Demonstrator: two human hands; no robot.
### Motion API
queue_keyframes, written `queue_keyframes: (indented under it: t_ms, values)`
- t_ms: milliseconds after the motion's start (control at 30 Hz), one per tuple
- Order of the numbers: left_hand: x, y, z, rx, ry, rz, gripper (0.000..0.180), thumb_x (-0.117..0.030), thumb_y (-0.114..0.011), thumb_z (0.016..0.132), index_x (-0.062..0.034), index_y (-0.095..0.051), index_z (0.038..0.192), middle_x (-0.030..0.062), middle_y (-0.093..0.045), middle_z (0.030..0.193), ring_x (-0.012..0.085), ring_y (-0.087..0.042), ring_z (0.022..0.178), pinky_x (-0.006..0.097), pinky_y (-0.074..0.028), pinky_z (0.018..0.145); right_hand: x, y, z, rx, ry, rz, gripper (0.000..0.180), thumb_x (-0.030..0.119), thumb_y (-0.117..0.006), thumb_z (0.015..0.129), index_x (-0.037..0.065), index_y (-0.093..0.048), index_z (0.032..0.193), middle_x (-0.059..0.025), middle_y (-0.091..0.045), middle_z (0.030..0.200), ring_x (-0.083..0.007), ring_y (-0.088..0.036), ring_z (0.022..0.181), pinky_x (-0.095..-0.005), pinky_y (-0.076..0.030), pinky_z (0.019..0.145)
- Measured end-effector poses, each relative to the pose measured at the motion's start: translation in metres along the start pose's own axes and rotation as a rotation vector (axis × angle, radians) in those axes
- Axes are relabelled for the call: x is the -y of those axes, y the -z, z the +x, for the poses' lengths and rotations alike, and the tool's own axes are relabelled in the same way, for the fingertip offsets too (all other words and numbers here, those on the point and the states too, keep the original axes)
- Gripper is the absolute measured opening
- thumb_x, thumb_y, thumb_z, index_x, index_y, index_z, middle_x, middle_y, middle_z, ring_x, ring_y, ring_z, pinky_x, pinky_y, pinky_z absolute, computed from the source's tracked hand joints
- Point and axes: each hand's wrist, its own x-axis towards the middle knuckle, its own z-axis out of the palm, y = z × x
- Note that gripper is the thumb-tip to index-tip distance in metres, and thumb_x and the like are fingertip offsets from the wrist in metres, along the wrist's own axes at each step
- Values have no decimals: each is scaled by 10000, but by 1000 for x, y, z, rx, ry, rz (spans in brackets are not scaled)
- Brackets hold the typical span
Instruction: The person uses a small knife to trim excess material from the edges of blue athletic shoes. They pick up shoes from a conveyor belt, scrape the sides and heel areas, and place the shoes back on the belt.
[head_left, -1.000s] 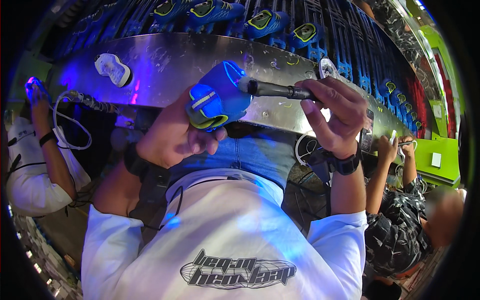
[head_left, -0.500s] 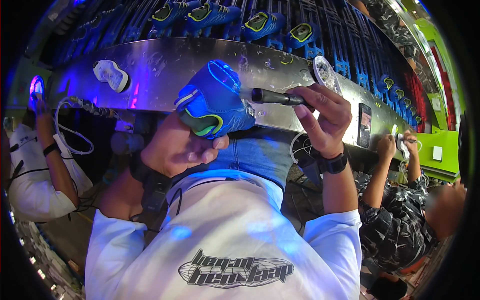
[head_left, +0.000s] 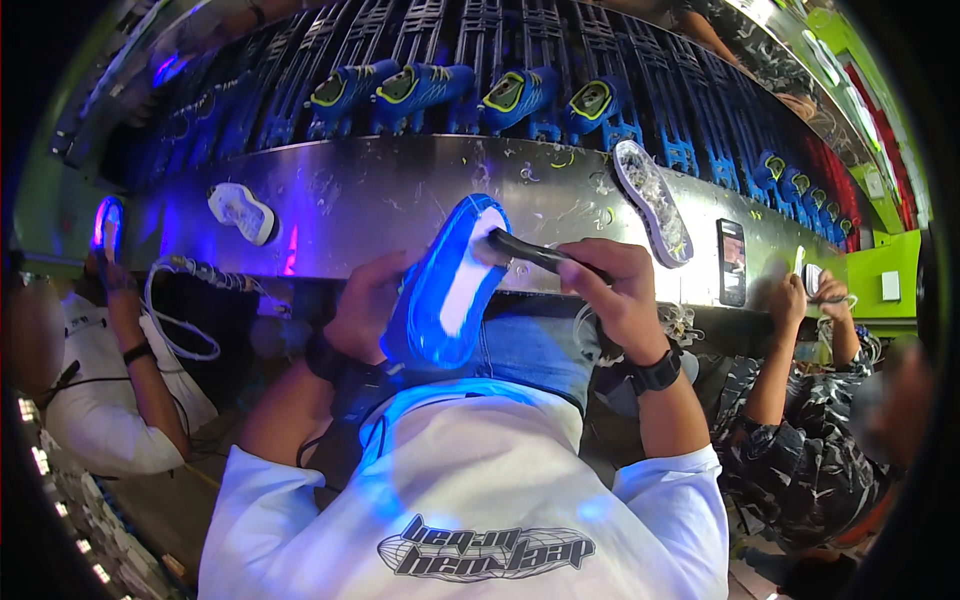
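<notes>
In front of my lap, a blue shoe upper (head_left: 425,325) is tilted with its underside facing up, showing a long white middle inside a blue border. My left hand (head_left: 362,312) is closed round its left side, with the fingers partly hidden behind it. A dark-handled brush (head_left: 537,252) is pinched in my right hand (head_left: 622,292). The brush's head rests against the white underside near the far end of the shoe.
On the metal ledge (head_left: 350,225) lie a white sole (head_left: 241,213), a second sole (head_left: 655,205) and a phone (head_left: 732,262). Behind it, a rack carries several blue shoes (head_left: 425,88). Co-workers sit at both sides, and a white cable (head_left: 180,335) hangs at left.
The shoe has been turned over, from its upper side to its underside. My right hand has come lower, bringing the brush onto the white underside. The ledge now appears lower in view.
</notes>
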Motion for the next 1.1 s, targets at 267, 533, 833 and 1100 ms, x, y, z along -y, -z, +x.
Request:
queue_keyframes:
  t_ms: [267,533,833,1100]
  values:
    - [-7,-24,47,68,-16,-22,526,-219,-508,1051,8,-446,1522,143,-609,1418,238,-630,1251,397,-485,1104,11,7,-33,-157,157,-365,176,112,-737,882,-30,-739,986,-140,-644,720,-254,-613,554,-364,-462,514]
    - [-49,-76,143,27,-128,484,779,-180,-660,915,-14,-320,1596,129,-559,1453,223,-623,1226,391,-505,1049,1,50,-59,-441,-149,56,227,92,-701,948,-45,-721,1128,-70,-681,814,-127,-602,696,-271,-470,637]
    - [-65,-195,403,-128,-621,1924,741,-363,-835,666,-99,-620,1324,223,-706,1151,355,-699,1045,417,-550,938,-13,82,-87,-655,-341,482,290,49,-633,987,-44,-677,1258,-2,-665,875,-43,-519,721,-199,-404,636]
    - [17,-179,507,-42,-720,2094,516,-316,-831,762,-95,-697,1209,206,-721,1035,379,-702,982,497,-555,880,-26,91,-89,-732,-441,508,313,28,-625,962,-68,-660,1259,-31,-668,847,-34,-493,657,-174,-352,563]
